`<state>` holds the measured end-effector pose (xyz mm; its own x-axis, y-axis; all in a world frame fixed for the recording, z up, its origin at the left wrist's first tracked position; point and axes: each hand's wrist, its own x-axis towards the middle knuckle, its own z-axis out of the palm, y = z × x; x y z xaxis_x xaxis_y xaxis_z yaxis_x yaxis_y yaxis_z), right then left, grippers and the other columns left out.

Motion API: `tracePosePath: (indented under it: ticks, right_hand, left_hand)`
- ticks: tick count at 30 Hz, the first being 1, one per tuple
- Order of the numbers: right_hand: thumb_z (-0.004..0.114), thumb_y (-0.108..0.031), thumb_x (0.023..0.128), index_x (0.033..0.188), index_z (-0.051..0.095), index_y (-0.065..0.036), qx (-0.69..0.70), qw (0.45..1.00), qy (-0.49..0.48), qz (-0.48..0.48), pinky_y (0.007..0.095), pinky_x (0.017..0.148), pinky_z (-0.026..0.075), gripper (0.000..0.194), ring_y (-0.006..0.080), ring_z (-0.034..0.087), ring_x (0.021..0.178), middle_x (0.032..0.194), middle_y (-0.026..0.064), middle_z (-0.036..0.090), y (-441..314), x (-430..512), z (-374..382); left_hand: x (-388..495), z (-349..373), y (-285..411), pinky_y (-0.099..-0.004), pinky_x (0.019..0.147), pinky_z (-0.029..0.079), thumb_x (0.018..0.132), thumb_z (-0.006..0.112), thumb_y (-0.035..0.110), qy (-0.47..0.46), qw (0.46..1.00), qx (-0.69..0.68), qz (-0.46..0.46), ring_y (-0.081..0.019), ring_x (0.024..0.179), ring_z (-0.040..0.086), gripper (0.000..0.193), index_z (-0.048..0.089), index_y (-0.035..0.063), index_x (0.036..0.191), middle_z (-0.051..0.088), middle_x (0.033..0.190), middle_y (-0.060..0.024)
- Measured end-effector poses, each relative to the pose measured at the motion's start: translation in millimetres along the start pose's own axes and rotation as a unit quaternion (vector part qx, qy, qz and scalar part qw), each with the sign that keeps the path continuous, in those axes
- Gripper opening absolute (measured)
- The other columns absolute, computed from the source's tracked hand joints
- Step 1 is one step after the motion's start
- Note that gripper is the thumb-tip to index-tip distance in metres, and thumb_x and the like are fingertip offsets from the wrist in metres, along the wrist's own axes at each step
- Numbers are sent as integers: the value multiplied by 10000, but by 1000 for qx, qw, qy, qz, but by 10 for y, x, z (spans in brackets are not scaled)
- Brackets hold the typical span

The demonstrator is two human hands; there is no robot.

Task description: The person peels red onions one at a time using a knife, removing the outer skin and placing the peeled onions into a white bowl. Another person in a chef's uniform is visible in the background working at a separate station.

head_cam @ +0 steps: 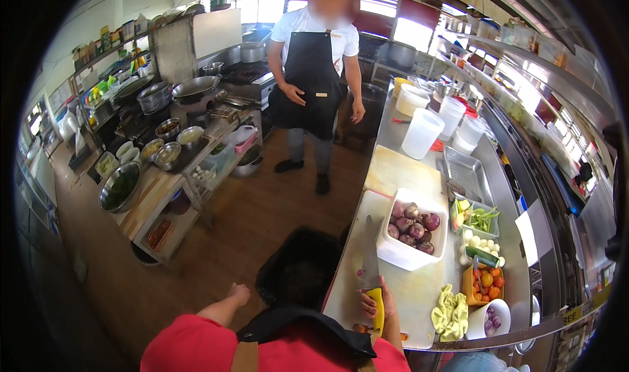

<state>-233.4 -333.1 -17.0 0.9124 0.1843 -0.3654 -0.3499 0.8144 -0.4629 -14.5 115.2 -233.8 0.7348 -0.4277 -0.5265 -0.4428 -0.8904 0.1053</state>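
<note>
My right hand is closed on the yellow handle of a large kitchen knife, whose blade points away from me over a white cutting board. Just beyond and to the right of the blade, a white plastic tub filled with red onions sits on the board. Small orange-brown pieces lie near the knife's handle. My left hand hangs over the floor, away from the counter, with its fingers curled and nothing visible in it. A crumpled yellow-green cloth lies to the right of my right hand.
Containers of tomatoes, white eggs or round vegetables, green chillies and shallots line the counter's right. A black-lined bin stands left of it. A person in a black apron stands ahead. Left is a shelf table with bowls.
</note>
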Motion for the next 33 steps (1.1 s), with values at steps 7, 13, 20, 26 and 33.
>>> tracePosePath:
  ticks: [7,13,20,26,33]
  right_hand:
    - [397,-782,904,1006,611,10,-17,999,28,4,270,335,292,827,123,336,353,500,4,345,-39,-22,80]
    - [404,-778,905,1029,597,36,2,999,-28,20,269,345,289,846,121,333,355,511,3,340,-2,109,101]
    - [401,-763,917,1061,590,66,23,1000,-9,6,264,350,286,862,120,319,361,513,-1,322,-11,-25,45]
    - [392,-770,914,1067,589,70,24,998,-47,24,264,350,290,876,120,320,362,516,1,324,10,152,205]
    - [380,-771,917,1092,584,52,24,998,-52,24,269,353,298,866,127,332,361,520,6,341,-1,83,-52]
  left_hand:
    - [184,227,-70,-405,1013,470,938,516,264,63,990,-113,-51,-349,1178,568,303,720,69,1049,689,1192,-116]
    - [424,520,-470,-425,988,491,898,578,260,89,996,-15,-15,-345,1138,596,249,727,104,1023,698,1137,-126]
    - [213,189,-39,-423,1004,484,881,604,273,41,979,-191,-53,-332,1184,576,248,728,121,1034,663,1194,-169]
    - [206,415,-584,-424,1022,473,878,582,338,84,990,-67,-97,-342,1220,556,328,719,125,1087,643,1213,-188]
    - [-221,-251,13,-433,1005,481,851,606,360,64,960,-223,-160,-340,1183,581,342,702,125,1080,547,1306,-168]
